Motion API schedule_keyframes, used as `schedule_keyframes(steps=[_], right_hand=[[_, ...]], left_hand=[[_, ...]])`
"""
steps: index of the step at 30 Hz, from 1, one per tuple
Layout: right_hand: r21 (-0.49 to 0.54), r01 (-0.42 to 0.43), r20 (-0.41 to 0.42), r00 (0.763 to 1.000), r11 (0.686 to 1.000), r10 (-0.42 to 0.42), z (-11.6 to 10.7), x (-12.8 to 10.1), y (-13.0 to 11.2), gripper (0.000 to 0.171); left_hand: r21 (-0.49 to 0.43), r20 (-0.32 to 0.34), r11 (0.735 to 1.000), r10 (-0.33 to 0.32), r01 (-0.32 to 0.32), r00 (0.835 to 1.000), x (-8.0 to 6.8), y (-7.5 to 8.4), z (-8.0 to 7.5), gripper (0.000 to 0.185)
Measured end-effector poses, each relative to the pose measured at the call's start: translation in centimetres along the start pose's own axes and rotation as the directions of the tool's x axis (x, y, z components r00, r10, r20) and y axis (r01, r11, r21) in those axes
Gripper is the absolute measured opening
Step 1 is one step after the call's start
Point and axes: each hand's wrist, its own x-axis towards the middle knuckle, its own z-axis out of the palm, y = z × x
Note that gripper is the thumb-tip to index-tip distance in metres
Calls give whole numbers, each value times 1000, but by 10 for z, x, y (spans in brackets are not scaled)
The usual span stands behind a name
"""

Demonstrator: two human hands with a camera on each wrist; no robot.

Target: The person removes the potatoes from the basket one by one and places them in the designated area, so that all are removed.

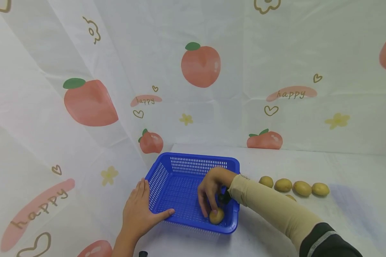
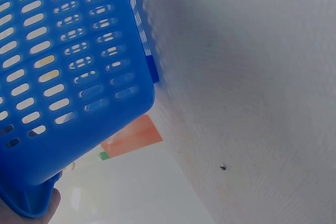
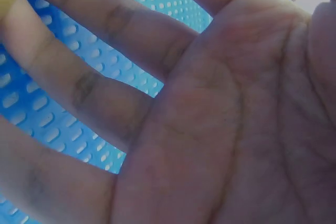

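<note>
Item 1, blue basket (image 1: pixel 180 192): I see a slotted plastic basket standing on the white table (image 1: pixel 308 221), near the left rear corner where the printed cloth backdrop (image 1: pixel 193 71) comes down to the table.

Item 2, potato in basket (image 1: pixel 217 216): I see one yellow-brown potato lying on the basket floor in the near right corner, close to the front wall.

Item 3, right hand (image 1: pixel 209 192): I see it reaching down into the basket from the right, over the rim, in a beige sleeve (image 1: pixel 270 207). Its fingertips rest on top of the potato. In the right wrist view the fingers (image 3: pixel 94 82) are spread and nearly straight, palm bare, with a sliver of yellow at the top left by the fingertips; I count the hand as loosely open, touching the potato rather than clasping it.

Item 4, left hand (image 1: pixel 139 210): I see it laid flat against the basket's left outer wall, fingers straight and pointing away, thumb lying along the front rim at the near left corner. The left wrist view shows the basket corner close up with a fingertip (image 2: pixel 44 205) under it.

Item 5, row of potatoes (image 1: pixel 292 187): I see four in a line on the table to the right of the basket, well apart from it, with a fifth partly hidden behind the sleeve
</note>
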Motion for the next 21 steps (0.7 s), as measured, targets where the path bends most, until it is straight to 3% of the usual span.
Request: schedule_keyframes(steps=[9,21], right_hand=[[40,-32,23,999,999,31,4,5,0,29],[-47,-72,27,997,996,74,5,13,3,30]], left_hand=[[6,5,1000,-7,7,1000,0,-2,2,147],[-1,0,1000,-2,2,1000,0,-3,4,146]])
